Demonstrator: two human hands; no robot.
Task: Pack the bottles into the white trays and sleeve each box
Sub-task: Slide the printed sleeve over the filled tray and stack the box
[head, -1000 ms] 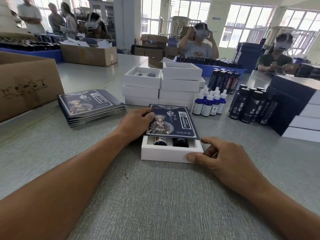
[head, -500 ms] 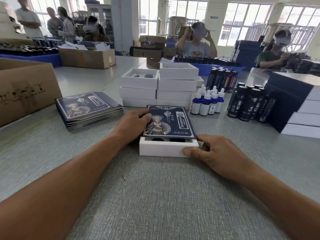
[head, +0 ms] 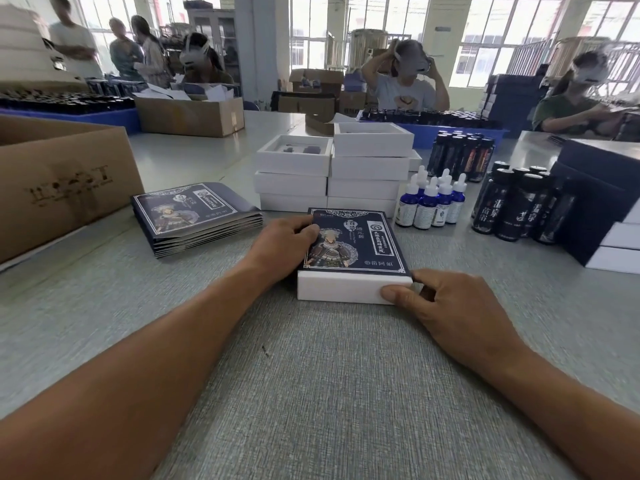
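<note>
A white tray [head: 343, 288] lies on the grey table in front of me, its top fully covered by a dark blue printed sleeve [head: 360, 242]. The bottles inside are hidden. My left hand [head: 284, 242] grips the sleeve's left edge, thumb on top. My right hand [head: 446, 306] holds the tray's near right corner, thumb against the white front wall. Several blue dropper bottles [head: 431, 202] and dark bottles [head: 516, 211] stand behind to the right. Stacked white trays [head: 367, 168] sit behind the box.
A pile of flat blue sleeves [head: 197, 216] lies at the left, next to a large cardboard box [head: 59, 181]. Dark blue and white boxes [head: 609, 209] are stacked at the right edge. People sit and stand across the table behind more bottles.
The sleeve has slid toward me over the tray until it covers the bottles completely. My right thumb now presses the tray's front corner.
</note>
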